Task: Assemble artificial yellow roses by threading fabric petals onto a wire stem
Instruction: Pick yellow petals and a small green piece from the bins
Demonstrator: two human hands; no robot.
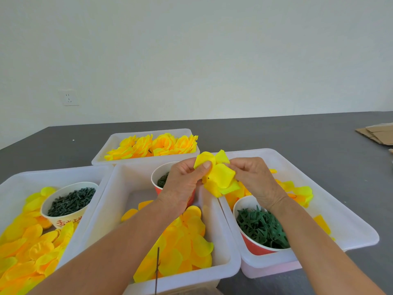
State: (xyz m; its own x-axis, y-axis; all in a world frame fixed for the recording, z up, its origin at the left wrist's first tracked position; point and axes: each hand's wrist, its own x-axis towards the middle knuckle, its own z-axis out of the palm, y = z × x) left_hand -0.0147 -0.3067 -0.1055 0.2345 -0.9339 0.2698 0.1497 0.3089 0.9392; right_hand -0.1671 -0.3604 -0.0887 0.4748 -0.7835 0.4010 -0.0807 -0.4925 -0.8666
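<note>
Both hands hold a yellow fabric petal piece above the gap between the middle tub and the right tub. My left hand pinches its upper left lobe with the thumb on top. My right hand pinches its right side. A small dark point shows near the middle of the petals. A thin dark wire stem stands upright at the bottom, in front of the middle tub, which holds loose yellow petals.
The back tub holds finished yellow roses. In the left tub lie petals and a paper cup of dark green pins. The right tub has a cup of green calyxes. Another cup sits behind my left hand. Cardboard lies far right.
</note>
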